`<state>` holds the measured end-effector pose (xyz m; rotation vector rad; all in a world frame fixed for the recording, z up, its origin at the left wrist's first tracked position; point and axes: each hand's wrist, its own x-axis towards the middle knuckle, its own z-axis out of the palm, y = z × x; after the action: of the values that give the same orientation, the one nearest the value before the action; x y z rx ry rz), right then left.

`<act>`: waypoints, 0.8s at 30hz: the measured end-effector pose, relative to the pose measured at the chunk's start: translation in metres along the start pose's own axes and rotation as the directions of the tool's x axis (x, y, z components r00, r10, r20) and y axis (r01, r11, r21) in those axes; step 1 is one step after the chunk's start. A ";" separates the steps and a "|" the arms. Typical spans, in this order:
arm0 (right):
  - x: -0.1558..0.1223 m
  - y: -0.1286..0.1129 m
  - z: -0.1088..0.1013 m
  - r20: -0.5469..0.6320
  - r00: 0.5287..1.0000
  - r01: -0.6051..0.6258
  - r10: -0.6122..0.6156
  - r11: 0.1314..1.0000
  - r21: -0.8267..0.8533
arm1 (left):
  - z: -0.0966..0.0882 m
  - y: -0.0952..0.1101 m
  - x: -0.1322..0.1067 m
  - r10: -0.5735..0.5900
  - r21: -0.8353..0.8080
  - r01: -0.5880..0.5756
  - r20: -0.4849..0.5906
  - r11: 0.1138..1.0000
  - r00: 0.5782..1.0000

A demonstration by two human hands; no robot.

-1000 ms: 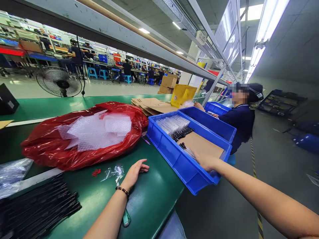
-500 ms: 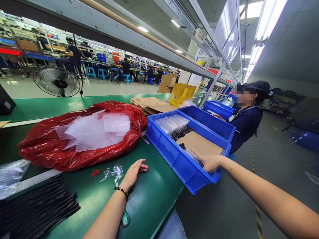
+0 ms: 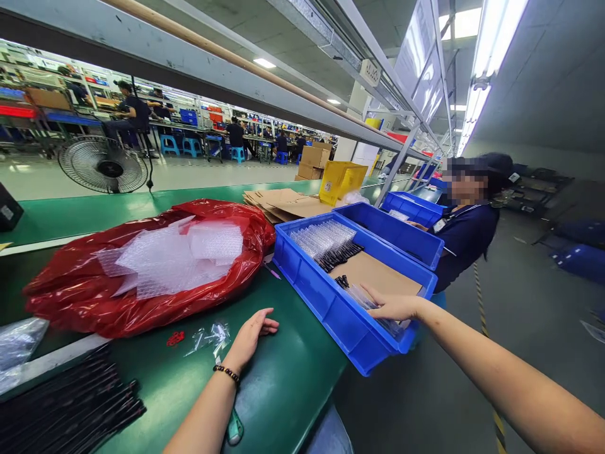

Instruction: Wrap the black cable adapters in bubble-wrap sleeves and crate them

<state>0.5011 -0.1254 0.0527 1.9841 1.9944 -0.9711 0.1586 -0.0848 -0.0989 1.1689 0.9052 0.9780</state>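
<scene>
My left grip (image 3: 253, 333) lies open, palm down and fingers loosely spread, flat on the green bench (image 3: 288, 378). It holds nothing. Just beside its fingertips lie a few small clear bags (image 3: 211, 334), and a little further left a small red piece (image 3: 175, 338).

My right grip (image 3: 394, 307) reaches into the near right corner of the blue bin (image 3: 331, 309), which overhangs the bench edge. Thumb and fingers rest on a bundle of clear packets (image 3: 373, 307) lying there. The fingertips dip behind the bin wall, so I cannot tell whether they have closed on the bundle or only touch it.

In the same bin, a cardboard sheet (image 3: 375, 272) covers the floor. At the far end stand rows of clear wrapped pieces (image 3: 322, 236), and just beside them lies a fan of thin black parts (image 3: 339, 254).

A second blue bin (image 3: 401, 232) touches the first on its far side, with a third bin (image 3: 410, 205) beyond it; I cannot make out their contents. A co-worker (image 3: 466, 236) in a dark top stands by them.

To the left of my bin, a red plastic bag (image 3: 94, 296) lies open on the bench with bubble wrap (image 3: 174, 255) in it. A stack of black parts (image 3: 66, 410) sits at the near left edge.
</scene>
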 end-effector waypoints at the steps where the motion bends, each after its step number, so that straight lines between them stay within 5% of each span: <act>1: -0.002 -0.002 0.000 -0.014 1.000 -0.026 0.026 1.000 0.000 | 0.000 0.000 0.000 0.002 -0.001 -0.002 -0.003 1.000 1.000; 3: -0.009 -0.010 0.000 -0.125 0.991 -0.051 0.046 0.998 -0.033 | 0.001 0.000 0.000 0.015 0.000 -0.015 -0.008 1.000 1.000; 5: -0.022 -0.025 0.005 -0.373 0.926 0.014 -0.053 0.994 -0.107 | 0.005 0.002 -0.003 0.054 0.013 -0.054 -0.015 0.998 0.998; 7: -0.040 -0.045 0.015 -0.645 0.724 0.134 -0.244 0.967 -0.216 | 0.011 0.006 -0.008 0.122 0.040 -0.120 -0.043 0.992 0.992; 10: -0.062 -0.075 0.045 -0.772 0.377 0.351 -0.511 0.851 -0.392 | 0.021 0.020 -0.016 0.217 0.071 -0.207 -0.166 0.976 0.962; 12: -0.061 -0.095 0.074 -0.661 0.304 0.498 -0.686 0.706 -0.503 | 0.026 0.033 -0.025 0.273 0.094 -0.258 -0.241 0.962 0.931; 13: -0.054 -0.106 0.091 -0.584 0.325 0.561 -0.743 0.649 -0.513 | 0.026 0.041 -0.031 0.296 0.104 -0.278 -0.264 0.955 0.918; 15: -0.031 -0.131 0.125 -0.418 0.489 0.625 -0.766 0.642 -0.444 | 0.023 0.057 -0.047 0.341 0.122 -0.319 -0.282 0.940 0.897; 17: -0.001 -0.160 0.156 -0.274 0.656 0.571 -0.703 0.700 -0.429 | 0.011 0.072 -0.069 0.392 0.165 -0.359 -0.270 0.919 0.879; 19: 0.026 -0.189 0.179 -0.217 0.773 0.465 -0.596 0.765 -0.445 | -0.010 0.084 -0.098 0.446 0.276 -0.374 -0.274 0.885 0.852; 21: 0.044 -0.214 0.194 -0.185 0.841 0.385 -0.508 0.803 -0.455 | -0.038 0.090 -0.132 0.508 0.472 -0.330 -0.321 0.817 0.799; 24: 0.055 -0.235 0.204 -0.111 0.870 0.371 -0.481 0.785 -0.496 | -0.085 0.089 -0.188 0.565 0.755 -0.086 -0.404 0.650 0.720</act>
<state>0.2089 -0.1687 -0.0594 1.4613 2.5786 -0.2634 0.0069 -0.2259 -0.0130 1.7564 1.7367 1.4506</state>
